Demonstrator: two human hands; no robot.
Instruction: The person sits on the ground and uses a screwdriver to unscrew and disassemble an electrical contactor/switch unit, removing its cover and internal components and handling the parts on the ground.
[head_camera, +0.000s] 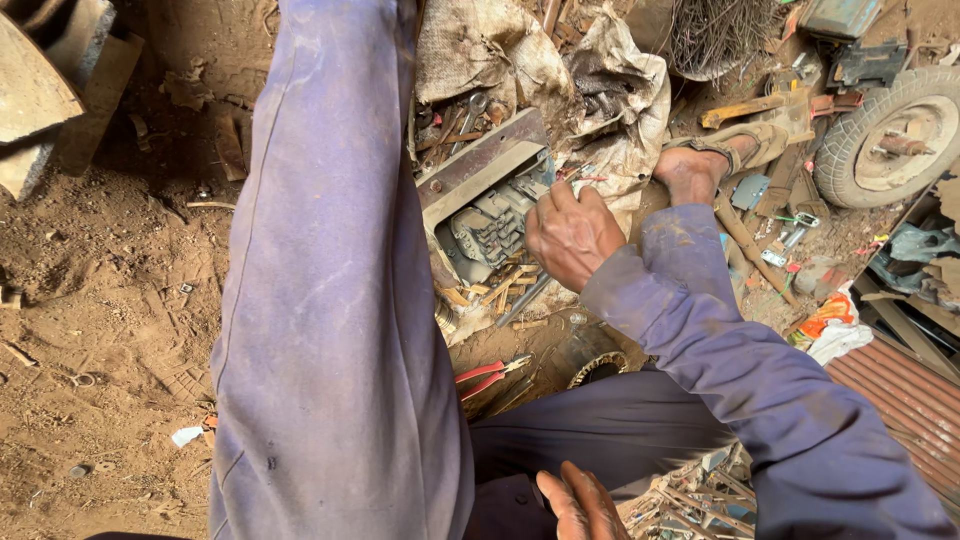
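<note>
My right hand (570, 235) reaches out from a purple sleeve to a grey metal box (480, 190) lying open on the dirt, with grey ribbed electrical parts (490, 230) inside. Its fingers pinch a thin metal piece (578, 176) at the box's right edge; what the piece is I cannot tell. My left hand (580, 505) rests low at the frame's bottom on dark cloth over my lap, fingers loosely apart and holding nothing. My raised knee in purple trousers (330, 300) fills the middle left and hides the ground behind it. My sandalled foot (705, 160) lies just right of the box.
Red-handled pliers (488, 375) lie on the dirt below the box, with small brass bits (505, 290) beside it. Dirty sacks (540, 60) sit behind the box. A small tyre (890, 135), a wire bundle (715, 30), rusty corrugated sheet (900, 400) and scrap crowd the right. Stone blocks (40, 90) stand top left.
</note>
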